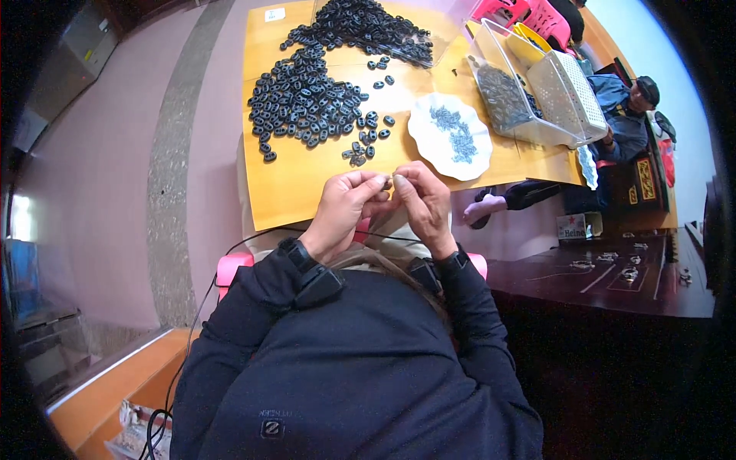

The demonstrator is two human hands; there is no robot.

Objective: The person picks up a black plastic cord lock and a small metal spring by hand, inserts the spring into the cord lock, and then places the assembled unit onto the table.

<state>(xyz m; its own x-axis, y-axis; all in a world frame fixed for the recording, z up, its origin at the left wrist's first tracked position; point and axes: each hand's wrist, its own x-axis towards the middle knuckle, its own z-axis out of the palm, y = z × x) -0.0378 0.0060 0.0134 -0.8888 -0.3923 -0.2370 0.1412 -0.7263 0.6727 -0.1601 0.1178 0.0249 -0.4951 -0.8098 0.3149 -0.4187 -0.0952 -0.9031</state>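
My left hand (345, 205) is closed in a pinch on a small black piece (388, 184) at the table's near edge. My right hand (424, 205) meets it there, thumb and finger pinched together; what they hold is too small to make out. Just beyond, a few black pieces (357, 154) lie in a little cluster. Farther off spreads a big pile of black oval pieces with two holes each (303, 103). Right of the hands, a white scalloped plate (422, 138) carries many tiny grey metal-looking parts (460, 142).
A second heap of black parts (360, 31) lies at the back. At the right stand a clear plastic bin (548, 132) with dark parts, a white perforated basket (571, 100) and a yellow bowl (529, 46). Another person (625, 115) sits beyond. A black cable (198, 314) runs past my left side.
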